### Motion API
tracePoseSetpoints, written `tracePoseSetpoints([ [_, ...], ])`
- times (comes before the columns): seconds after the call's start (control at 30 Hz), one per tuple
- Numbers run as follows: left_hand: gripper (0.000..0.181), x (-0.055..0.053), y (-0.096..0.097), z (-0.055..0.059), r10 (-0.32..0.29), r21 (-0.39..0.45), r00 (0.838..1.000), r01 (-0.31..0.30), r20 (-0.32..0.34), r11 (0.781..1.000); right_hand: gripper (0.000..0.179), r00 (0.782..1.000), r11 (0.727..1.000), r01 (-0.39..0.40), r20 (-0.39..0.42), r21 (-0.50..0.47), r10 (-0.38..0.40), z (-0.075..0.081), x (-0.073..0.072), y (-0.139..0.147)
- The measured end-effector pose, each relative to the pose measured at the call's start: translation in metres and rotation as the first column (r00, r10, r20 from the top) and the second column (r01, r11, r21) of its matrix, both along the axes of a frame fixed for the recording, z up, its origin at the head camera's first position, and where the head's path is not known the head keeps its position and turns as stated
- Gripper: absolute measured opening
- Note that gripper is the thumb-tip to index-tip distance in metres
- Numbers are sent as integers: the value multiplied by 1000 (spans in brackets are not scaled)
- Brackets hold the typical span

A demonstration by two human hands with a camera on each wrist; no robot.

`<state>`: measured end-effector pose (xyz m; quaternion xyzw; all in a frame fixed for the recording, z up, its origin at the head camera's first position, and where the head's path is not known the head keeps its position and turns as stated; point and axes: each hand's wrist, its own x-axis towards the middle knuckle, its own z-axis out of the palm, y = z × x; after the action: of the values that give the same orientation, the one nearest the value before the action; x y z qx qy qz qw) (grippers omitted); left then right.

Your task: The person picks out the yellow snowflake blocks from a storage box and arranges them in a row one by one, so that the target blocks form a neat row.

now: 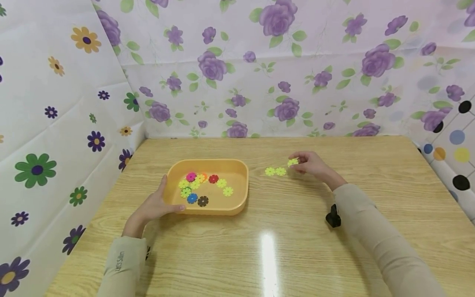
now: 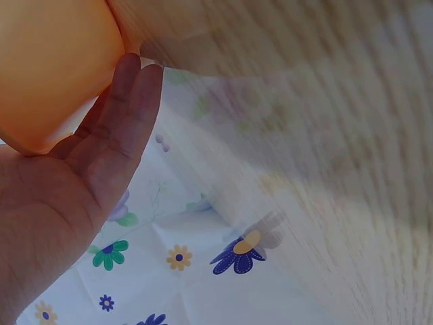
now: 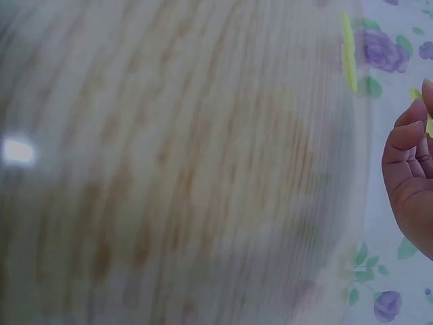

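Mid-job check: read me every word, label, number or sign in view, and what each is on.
"Let's", on the left sleeve; the word after it is too blurred to read for sure.
No other text is readable, including on the tray and the discs.

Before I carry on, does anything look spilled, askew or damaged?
Nothing stands out: the tray sits upright, coloured discs inside; two yellow discs lie side by side on the table; the right hand pinches another.
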<state>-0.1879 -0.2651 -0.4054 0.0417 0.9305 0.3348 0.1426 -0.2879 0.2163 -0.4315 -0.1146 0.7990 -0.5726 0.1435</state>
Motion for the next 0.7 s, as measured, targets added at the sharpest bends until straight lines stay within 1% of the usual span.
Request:
tracePoseSetpoints([
  [0.17,123,0,-1,-1,-4,-5,1000,3,-12,1000,38,1000,998,-7,-3,63,7,-4,-2,-1],
  [0.4,124,0,-1,-1,-2,-4,1000,2,-20,1000,35,998,991,-42,47,129,36,-7,-3,-3],
  [0.47,124,0,-1,-1,-2,-2,1000,2,-20,1000,36,997,989,-51,61,137,43,-9,-4,-3],
  [0.63,123,0,0,-1,1,7,1000,-1,-15,1000,36,995,990,-41,97,138,28,-12,-7,-2],
  [0.7,123,0,0,-1,2,10,1000,-2,-14,1000,37,994,987,-42,103,153,26,-13,-8,-2],
])
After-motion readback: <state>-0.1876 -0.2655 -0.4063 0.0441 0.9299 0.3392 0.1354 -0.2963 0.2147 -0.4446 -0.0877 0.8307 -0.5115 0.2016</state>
